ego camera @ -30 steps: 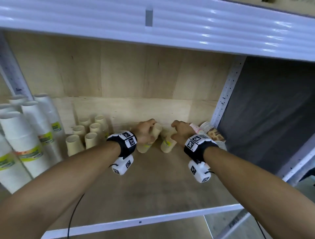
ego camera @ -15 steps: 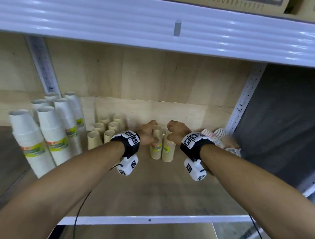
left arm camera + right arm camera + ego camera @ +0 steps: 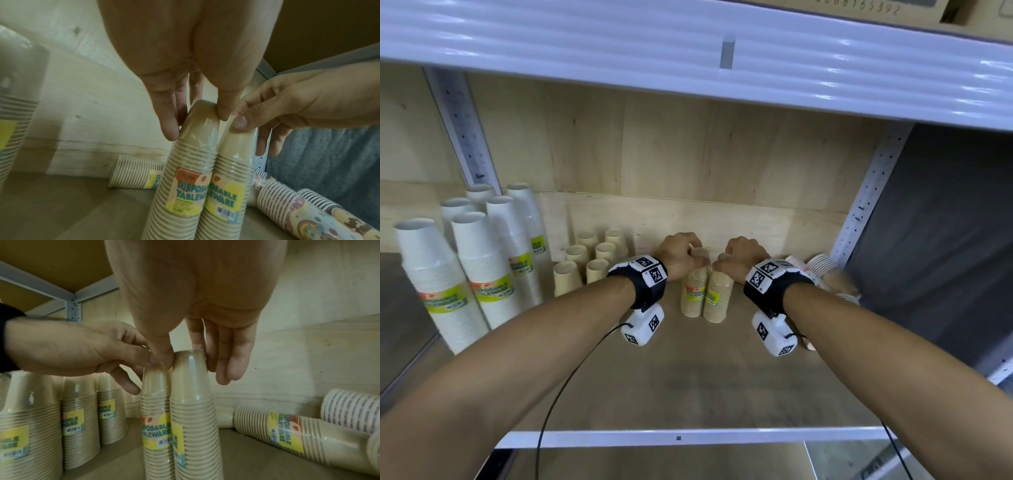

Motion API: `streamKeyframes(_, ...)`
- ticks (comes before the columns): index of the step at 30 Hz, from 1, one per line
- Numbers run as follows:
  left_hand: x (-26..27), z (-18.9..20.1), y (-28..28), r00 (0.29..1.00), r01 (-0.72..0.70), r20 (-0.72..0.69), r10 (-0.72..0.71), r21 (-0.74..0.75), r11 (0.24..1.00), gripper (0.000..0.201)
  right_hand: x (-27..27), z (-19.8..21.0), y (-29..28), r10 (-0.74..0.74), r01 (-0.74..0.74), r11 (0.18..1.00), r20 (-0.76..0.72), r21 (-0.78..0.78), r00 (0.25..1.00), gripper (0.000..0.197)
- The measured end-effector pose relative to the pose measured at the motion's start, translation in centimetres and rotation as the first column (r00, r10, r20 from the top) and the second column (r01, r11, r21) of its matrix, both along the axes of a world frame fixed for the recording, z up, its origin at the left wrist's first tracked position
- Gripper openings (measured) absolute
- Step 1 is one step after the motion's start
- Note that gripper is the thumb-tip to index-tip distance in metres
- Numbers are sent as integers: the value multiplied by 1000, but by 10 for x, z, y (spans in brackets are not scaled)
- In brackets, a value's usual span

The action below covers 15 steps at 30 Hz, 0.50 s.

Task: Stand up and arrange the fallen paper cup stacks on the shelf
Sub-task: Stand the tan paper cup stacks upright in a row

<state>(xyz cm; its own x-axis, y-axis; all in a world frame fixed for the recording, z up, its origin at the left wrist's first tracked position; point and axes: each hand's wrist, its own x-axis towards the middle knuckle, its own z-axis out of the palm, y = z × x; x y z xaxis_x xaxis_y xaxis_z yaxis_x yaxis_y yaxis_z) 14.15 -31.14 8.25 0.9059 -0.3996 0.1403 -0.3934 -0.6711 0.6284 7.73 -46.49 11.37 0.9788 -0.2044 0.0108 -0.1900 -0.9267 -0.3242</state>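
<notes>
Right hand (image 3: 197, 308) comes down from the top, thumb and fingers (image 3: 232, 363) pinching the top of one upright beige cup stack (image 3: 195, 418). The left hand (image 3: 78, 347) reaches in from the side and pinches the top of a second beige stack (image 3: 156, 426) — the two stand pressed together on the wooden shelf (image 3: 115, 470), both with "Disposable Tableware" labels. More upright beige stacks (image 3: 80, 423) sit off to the side. On the other side a labelled beige stack (image 3: 287, 434) lies fallen, with a striped white stack (image 3: 349, 408) lying behind it.
</notes>
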Motion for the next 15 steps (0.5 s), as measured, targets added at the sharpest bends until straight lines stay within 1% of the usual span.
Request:
streamKeyframes(3, -1, 1, -1, 1000, -7, -7, 7, 8, 1000, 32, -1, 1, 4, 7, -7, 1000, 17, -11, 1000, 38)
streamKeyframes(5, -2, 1, -1, 1000, -9, -15, 9, 6, 1000, 31, -2, 4, 5, 42, -42, 999, 14, -22, 999, 33)
streamKeyframes(8, -3, 2, -1, 1000, -4, -26, 3, -2, 1000, 28, -6, 6, 5, 95, -95, 995, -3, -34, 995, 35)
streamKeyframes(12, -4, 3, -2, 1000, -6, -25, 7, 3, 1000, 26, -7, 5, 4, 41, -42, 999, 43, 24, 998, 36)
streamKeyframes(15, -4, 3, -2, 1000, -8, -21, 8, 3, 1000, 27, -6, 5, 6, 48, -48, 999, 49, -10, 998, 33)
